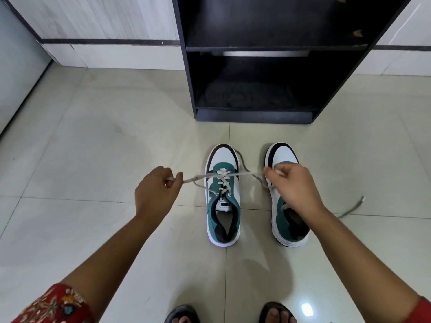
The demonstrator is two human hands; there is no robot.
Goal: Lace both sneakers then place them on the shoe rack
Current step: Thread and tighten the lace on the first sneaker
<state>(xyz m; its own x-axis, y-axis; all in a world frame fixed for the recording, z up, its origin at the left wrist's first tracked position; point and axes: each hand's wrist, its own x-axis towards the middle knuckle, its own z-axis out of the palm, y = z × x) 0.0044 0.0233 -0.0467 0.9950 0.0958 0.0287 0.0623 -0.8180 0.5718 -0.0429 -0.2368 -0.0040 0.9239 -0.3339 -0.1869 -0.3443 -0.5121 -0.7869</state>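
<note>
A black shoe rack (261, 48) stands open-fronted at the far side of a pale tiled floor (93, 148), lower shelf bare as far as the shadow lets one see. In front of it, two green-and-white sneakers sit side by side, toes toward the rack, heels toward the person.

The left sneaker (222, 197) is laced thru most eyelets. Its lace (210, 175) runs crosswise, at right angles to the shoe's long axis, one end drawn out to each side. Left hand (156, 192) is off to the shoe's left, pinched closed on one lace end. Right hand (293, 185) is pinched on the other end and sits over the right sneaker (288, 201), hiding its eyelets. That shoe's own lace (352, 207) trails loose on the tiles to the right.

Likely next: cross and knot the taut ends over the left shoe's tongue; both hands look about equally near.
</note>
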